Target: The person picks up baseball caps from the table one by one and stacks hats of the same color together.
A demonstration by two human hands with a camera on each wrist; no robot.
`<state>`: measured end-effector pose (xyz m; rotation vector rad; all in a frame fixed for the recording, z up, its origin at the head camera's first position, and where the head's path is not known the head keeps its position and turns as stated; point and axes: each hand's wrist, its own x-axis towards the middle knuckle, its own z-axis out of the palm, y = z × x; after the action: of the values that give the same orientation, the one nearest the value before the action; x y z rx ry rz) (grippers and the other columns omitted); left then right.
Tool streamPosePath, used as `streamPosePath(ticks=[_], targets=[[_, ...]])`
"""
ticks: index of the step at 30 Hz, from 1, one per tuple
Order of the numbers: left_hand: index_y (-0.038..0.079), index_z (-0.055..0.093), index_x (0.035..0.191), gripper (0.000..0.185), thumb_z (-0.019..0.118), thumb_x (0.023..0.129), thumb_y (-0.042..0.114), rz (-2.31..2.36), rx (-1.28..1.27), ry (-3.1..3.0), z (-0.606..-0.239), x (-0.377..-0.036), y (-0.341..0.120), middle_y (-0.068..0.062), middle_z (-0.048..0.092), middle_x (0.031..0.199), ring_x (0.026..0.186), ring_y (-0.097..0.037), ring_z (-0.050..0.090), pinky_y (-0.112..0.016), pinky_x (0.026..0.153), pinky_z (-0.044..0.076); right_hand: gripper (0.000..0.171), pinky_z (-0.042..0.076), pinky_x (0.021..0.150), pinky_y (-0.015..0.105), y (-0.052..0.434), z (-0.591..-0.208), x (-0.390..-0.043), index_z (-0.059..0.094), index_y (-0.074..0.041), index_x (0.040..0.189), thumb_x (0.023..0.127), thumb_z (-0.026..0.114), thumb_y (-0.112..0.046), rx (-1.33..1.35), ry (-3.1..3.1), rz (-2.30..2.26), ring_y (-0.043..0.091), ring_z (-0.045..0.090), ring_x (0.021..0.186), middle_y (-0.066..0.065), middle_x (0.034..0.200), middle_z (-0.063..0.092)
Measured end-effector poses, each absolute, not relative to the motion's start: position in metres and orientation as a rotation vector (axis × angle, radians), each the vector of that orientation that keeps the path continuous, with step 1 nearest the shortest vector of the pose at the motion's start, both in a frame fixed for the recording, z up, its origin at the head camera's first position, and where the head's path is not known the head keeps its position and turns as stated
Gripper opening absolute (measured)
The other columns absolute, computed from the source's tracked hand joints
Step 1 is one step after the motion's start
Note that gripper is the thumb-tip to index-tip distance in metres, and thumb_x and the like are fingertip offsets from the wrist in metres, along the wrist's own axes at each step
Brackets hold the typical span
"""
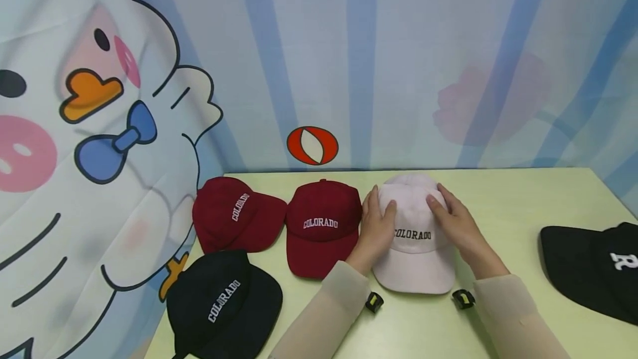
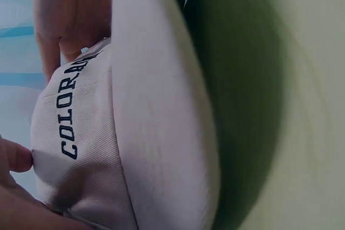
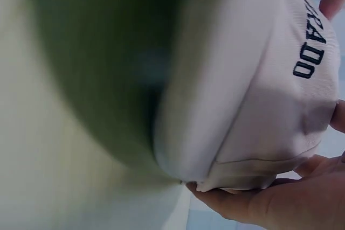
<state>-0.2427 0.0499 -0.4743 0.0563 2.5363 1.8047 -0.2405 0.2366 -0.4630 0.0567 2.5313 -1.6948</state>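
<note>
1. Fingers of the left hand (image 1: 377, 226) curl against the left side of the pink cap (image 1: 416, 248); the right hand (image 1: 456, 223) lays its fingers, slightly spread, over the crown's right side.
2. A maroon cap (image 1: 234, 215) lies far left on the table (image 1: 518, 204), with a black cap (image 1: 224, 303) in front of it.
3. A second maroon cap (image 1: 321, 226) sits just beside the left hand.
4. The pink cap rests mid-table, brim toward the person.
5. Another black cap (image 1: 593, 270) lies well apart at the right.
</note>
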Motion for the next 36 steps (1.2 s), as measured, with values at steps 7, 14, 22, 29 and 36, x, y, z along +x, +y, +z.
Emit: streamPosePath(ticks=[7, 14, 22, 29, 36], targets=[[0.014, 0.017, 0.166, 0.069, 0.042, 0.109, 0.042, 1.771, 0.032, 2.563, -0.483, -0.244, 0.055, -0.010, 0.023, 0.170, 0.158, -0.033, 0.023, -0.055, 0.128, 0.021, 0.079, 0.008, 0.127, 0.064, 0.233, -0.469, -0.240, 0.003, -0.016, 0.168, 0.109, 0.036, -0.056, 0.018, 2.505, -1.695, 0.044, 0.001, 0.160, 0.018, 0.174, 0.004], [0.010, 0.017, 0.165, 0.066, 0.041, 0.110, 0.038, 1.724, 0.048, 2.590, -0.485, -0.244, 0.057, -0.013, 0.024, 0.169, 0.157, -0.034, 0.021, -0.055, 0.128, 0.018, 0.075, 0.005, 0.126, 0.066, 0.232, -0.472, -0.239, 0.001, -0.015, 0.168, 0.111, 0.036, -0.049, -0.010, 2.503, -1.688, 0.044, -0.001, 0.160, 0.018, 0.174, 0.002], [0.006, 0.022, 0.163, 0.064, 0.043, 0.110, 0.035, 1.693, 0.037, 2.623, -0.483, -0.244, 0.053, -0.017, 0.027, 0.165, 0.155, -0.035, 0.023, -0.053, 0.127, 0.020, 0.074, 0.008, 0.126, 0.065, 0.230, -0.468, -0.240, 0.002, -0.014, 0.168, 0.111, 0.040, -0.043, 0.000, 2.498, -1.669, 0.045, 0.003, 0.160, 0.020, 0.173, 0.005], [0.011, 0.020, 0.165, 0.066, 0.049, 0.108, 0.029, 1.729, 0.038, 2.620, -0.474, -0.242, 0.050, -0.008, 0.023, 0.167, 0.155, -0.026, 0.025, -0.048, 0.128, 0.024, 0.076, 0.018, 0.124, 0.066, 0.231, -0.457, -0.237, 0.009, -0.016, 0.168, 0.109, 0.045, -0.048, 0.097, 2.544, -1.590, 0.049, 0.012, 0.158, 0.025, 0.172, 0.010], [0.013, 0.021, 0.165, 0.066, 0.052, 0.107, 0.023, 1.799, 0.121, 2.610, -0.459, -0.236, 0.045, -0.003, 0.021, 0.167, 0.156, -0.023, 0.023, -0.046, 0.127, 0.026, 0.074, 0.029, 0.120, 0.067, 0.228, -0.445, -0.230, 0.017, -0.012, 0.167, 0.108, 0.049, -0.043, 0.087, 2.579, -1.649, 0.053, 0.019, 0.155, 0.024, 0.172, 0.009]])
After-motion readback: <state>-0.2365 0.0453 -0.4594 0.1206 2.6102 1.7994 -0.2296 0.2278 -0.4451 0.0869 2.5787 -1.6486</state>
